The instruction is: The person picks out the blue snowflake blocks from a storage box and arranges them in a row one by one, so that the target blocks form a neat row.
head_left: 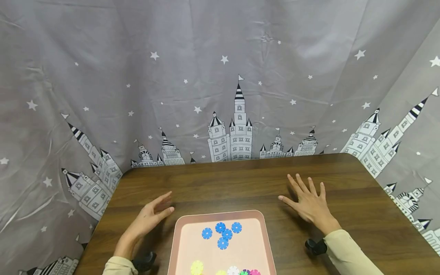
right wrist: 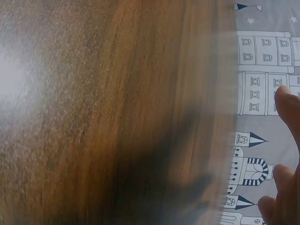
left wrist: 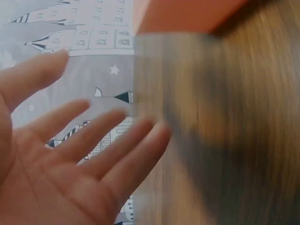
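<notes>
My left hand (head_left: 148, 218) hovers over the table left of the pink tray (head_left: 220, 215), its fingers relaxed and nothing in it. In the left wrist view the left palm (left wrist: 61, 187) faces the camera with fingers extended. To the tray's right, my right hand (head_left: 311, 205) is spread over the wood, also holding nothing. Only a few right-hand fingertips (right wrist: 283, 180) show at the edge of the right wrist view. Several blue snowflake discs (head_left: 222, 243) lie toward the tray's far side. Nearer are a yellow disc (head_left: 197, 267), a white disc (head_left: 233, 270) and a magenta disc (head_left: 254, 272), partly cut off by the frame.
A brown wooden table (head_left: 220, 183) carries the tray. Behind and beside it hangs a grey curtain (head_left: 206, 46) printed with castles and stars. Dark wrist straps with cameras (head_left: 315, 247) sit at both sleeve cuffs (head_left: 118, 266).
</notes>
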Motion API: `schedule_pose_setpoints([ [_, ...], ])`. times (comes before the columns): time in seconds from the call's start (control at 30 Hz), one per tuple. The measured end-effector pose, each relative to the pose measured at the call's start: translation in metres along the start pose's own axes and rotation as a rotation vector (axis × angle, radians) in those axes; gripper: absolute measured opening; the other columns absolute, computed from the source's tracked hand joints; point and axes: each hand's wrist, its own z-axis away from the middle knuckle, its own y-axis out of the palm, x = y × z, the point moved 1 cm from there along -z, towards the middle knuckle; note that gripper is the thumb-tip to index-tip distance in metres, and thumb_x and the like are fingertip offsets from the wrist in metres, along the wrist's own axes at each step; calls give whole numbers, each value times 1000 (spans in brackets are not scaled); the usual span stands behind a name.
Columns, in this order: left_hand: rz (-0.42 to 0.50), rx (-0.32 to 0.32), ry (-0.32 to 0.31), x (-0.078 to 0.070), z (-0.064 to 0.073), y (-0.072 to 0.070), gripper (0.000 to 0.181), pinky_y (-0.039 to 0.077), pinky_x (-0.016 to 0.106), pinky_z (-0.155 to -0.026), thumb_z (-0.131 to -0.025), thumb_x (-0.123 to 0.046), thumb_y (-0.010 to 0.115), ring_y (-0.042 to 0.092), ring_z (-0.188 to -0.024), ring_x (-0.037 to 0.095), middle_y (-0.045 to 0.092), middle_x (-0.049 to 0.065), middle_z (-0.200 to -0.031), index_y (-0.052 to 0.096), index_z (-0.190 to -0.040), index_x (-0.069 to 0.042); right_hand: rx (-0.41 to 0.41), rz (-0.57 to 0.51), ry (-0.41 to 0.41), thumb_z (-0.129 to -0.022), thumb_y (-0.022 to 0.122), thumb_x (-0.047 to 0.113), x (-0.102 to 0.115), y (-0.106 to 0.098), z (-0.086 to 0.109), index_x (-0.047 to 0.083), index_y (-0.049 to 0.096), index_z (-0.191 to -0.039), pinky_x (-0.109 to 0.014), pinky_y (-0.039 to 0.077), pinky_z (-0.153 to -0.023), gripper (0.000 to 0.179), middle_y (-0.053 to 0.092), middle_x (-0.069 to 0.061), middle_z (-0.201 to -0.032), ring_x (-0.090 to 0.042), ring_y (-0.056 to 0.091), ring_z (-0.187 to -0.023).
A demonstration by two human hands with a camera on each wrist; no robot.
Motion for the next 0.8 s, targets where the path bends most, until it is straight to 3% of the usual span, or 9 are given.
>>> schedule_pose_setpoints([
  [0.07,158,108,-11,2,0,4,61,54,49,-91,-97,-13,62,51,-122,47,41,38,-141,34,-147,8,1,-2,-2,-92,40,72,0,1,0,29,13,-159,-72,-5,-109,85,19,-15,-161,-51,13,-143],
  [0.13,260,211,-17,4,1,7,60,56,43,-88,-98,-9,60,51,-121,45,38,40,-142,31,-147,12,1,-1,-4,-92,40,73,0,2,0,28,14,-159,-71,-5,-110,84,20,-15,-161,-50,12,-143],
  [0.3,308,379,13,9,1,13,56,56,39,-86,-96,-1,57,50,-123,46,41,38,-141,33,-145,15,-16,-6,-14,-93,40,71,1,3,-2,25,19,-159,-70,2,-111,84,23,-17,-160,-49,16,-143],
  [0.5,370,453,-12,13,2,16,47,59,40,-79,-97,3,53,60,-111,37,51,38,-130,39,-139,18,-13,-14,-16,-94,41,69,1,2,0,22,23,-158,-68,6,-113,82,25,-18,-159,-48,18,-143],
  [0.63,391,457,-52,15,3,17,43,59,39,-78,-98,0,54,64,-105,31,55,36,-127,45,-137,16,-13,-13,-19,-94,41,68,0,2,1,21,24,-158,-68,5,-113,81,26,-18,-159,-48,18,-143],
  [0.8,388,443,-99,15,3,17,43,59,41,-79,-98,-2,56,63,-108,34,57,33,-127,47,-138,13,-12,-16,-22,-94,41,68,0,2,2,21,24,-158,-68,5,-112,81,26,-18,-159,-48,19,-142],
])
